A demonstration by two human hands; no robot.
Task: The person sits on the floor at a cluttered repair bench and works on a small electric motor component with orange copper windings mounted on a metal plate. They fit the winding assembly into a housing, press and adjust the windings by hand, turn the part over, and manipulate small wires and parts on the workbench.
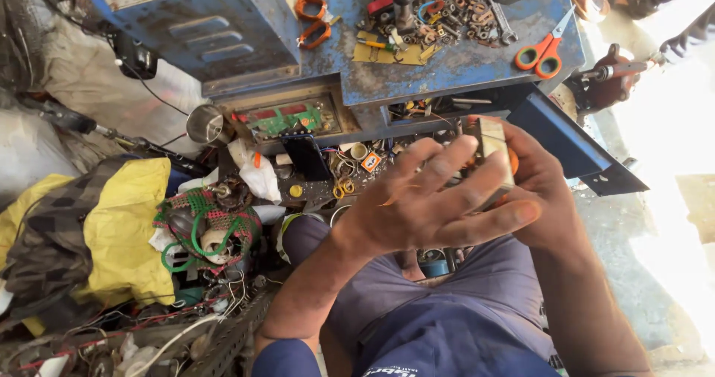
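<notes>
There is one view only, from a camera on the person's head, tipped steeply down over the lap. It sits close: the two hands fill the centre right of the frame, with forearms running out at the bottom edge. Beyond them, toward the top of the frame, it faces the blue metal counter, and the cluttered floor takes the lower left.

small boxy metal block: dull, brushed | blue painted steel workbench top: chipped, rusty, rough | orange-handled scissors: glossy plastic grips, bright blades | yellow cloth sheet: matt, creased | round metal cup: shiny
</notes>
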